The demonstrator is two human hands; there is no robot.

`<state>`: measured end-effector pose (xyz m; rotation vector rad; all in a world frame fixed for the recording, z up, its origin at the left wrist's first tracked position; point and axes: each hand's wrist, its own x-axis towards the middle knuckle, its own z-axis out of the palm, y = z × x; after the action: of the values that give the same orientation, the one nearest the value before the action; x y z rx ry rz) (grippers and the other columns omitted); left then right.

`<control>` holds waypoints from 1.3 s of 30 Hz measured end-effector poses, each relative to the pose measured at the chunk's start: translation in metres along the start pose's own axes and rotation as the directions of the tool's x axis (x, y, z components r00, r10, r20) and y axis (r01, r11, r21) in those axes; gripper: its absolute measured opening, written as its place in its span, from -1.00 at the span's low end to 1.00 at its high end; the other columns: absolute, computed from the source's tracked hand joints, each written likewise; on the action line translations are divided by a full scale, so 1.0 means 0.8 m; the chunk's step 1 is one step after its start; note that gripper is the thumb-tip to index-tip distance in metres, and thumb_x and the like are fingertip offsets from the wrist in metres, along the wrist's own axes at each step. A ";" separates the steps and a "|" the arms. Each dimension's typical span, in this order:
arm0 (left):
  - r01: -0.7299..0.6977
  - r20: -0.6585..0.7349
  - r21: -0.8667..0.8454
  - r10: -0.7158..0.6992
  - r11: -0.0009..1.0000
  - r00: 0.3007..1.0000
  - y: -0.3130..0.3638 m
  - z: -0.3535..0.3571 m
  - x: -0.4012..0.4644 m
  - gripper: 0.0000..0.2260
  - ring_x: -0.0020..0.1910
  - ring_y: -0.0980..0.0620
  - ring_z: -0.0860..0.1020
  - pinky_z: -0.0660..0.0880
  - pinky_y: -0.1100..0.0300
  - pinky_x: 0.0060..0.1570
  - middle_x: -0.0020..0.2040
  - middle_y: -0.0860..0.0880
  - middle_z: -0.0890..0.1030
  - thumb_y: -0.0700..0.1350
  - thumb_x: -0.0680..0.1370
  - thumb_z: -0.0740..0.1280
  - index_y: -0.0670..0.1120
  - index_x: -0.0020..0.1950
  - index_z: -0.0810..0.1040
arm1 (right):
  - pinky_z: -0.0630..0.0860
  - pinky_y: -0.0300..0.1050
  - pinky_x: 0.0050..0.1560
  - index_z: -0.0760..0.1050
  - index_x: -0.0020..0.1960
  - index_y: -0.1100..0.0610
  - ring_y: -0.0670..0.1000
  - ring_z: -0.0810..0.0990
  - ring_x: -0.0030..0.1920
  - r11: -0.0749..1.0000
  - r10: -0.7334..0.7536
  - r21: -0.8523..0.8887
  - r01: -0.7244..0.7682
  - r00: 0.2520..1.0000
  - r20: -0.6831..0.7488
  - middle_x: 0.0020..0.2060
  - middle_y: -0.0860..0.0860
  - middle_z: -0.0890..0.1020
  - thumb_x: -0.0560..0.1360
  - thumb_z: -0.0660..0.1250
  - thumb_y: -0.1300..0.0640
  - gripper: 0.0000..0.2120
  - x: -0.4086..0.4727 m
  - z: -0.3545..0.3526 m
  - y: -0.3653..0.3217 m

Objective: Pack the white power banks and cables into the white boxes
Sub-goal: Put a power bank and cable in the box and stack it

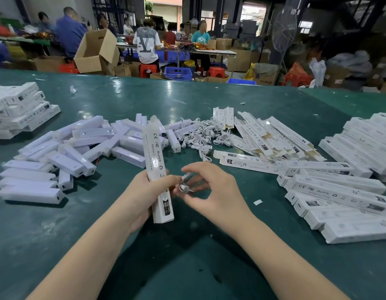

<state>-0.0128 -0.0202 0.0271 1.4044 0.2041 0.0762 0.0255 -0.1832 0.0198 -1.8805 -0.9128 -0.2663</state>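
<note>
My left hand point(142, 193) grips a long white box point(157, 167) printed with CE, FC and RoHS marks; it stands nearly upright, its top flap open. My right hand point(211, 189) pinches a small coiled cable in a clear wrapper point(186, 184) right beside the box's lower half. Loose white power banks point(79, 152) lie in a heap to the left. A tangle of white cables point(200, 135) sits at the centre back. Flat empty boxes point(272, 137) fan out right of the cables.
Closed white boxes are stacked at the right point(343, 191) and at the far left point(18, 109). The green table point(187, 256) runs to its far edge. Beyond it, people sit at other tables among cardboard cartons, blue crates and red stools.
</note>
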 end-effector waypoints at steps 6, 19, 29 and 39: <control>-0.053 0.046 -0.039 0.055 0.998 0.997 -0.002 -0.003 0.002 -0.75 -0.36 0.07 0.55 0.55 0.29 -0.27 -0.40 -0.04 0.54 -0.31 0.39 0.49 -0.07 -0.36 0.50 | 0.61 -0.24 -0.01 0.69 0.01 0.14 -0.09 0.66 -0.07 0.999 -0.023 0.043 0.024 0.999 -0.028 -0.09 -0.04 0.69 0.40 0.51 0.34 -0.78 0.001 -0.011 -0.003; -0.106 -0.099 0.900 0.438 0.422 0.894 -0.008 -0.011 0.001 -0.71 -0.31 0.11 0.47 0.39 0.19 -0.40 -0.32 0.10 0.50 0.13 0.45 0.40 0.03 -0.17 0.34 | 0.59 -0.26 0.04 0.65 0.01 -0.01 -0.05 0.72 -0.16 0.893 0.280 0.421 -0.159 0.928 -0.244 -0.30 -0.01 0.72 0.48 0.44 0.29 -0.78 0.018 -0.060 -0.012; -0.209 0.044 0.916 0.431 0.342 0.901 -0.014 -0.010 0.000 -0.74 -0.30 0.13 0.47 0.47 0.12 -0.31 -0.33 0.09 0.50 0.06 0.44 0.40 0.06 -0.18 0.31 | 0.51 -0.31 -0.06 0.63 0.07 -0.07 -0.08 0.59 -0.14 0.987 0.150 0.075 -0.141 0.979 -0.138 -0.08 -0.10 0.65 0.54 0.38 0.27 -0.75 0.016 -0.063 -0.003; -0.240 0.094 0.920 0.421 0.310 0.902 -0.014 -0.010 -0.001 -0.77 -0.28 0.02 0.49 0.52 0.03 -0.27 -0.31 0.07 0.51 0.01 0.45 0.38 0.03 -0.17 0.31 | 0.44 -0.33 -0.25 0.53 -0.02 -0.08 -0.17 0.45 -0.34 0.960 0.205 0.215 -0.177 0.972 -0.116 -0.17 -0.14 0.69 0.46 0.48 0.16 -0.79 0.014 -0.055 0.000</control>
<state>-0.0160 -0.0145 0.0149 2.6056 0.0669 0.5059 0.0422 -0.2155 0.0472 -1.7228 -0.6347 -0.1746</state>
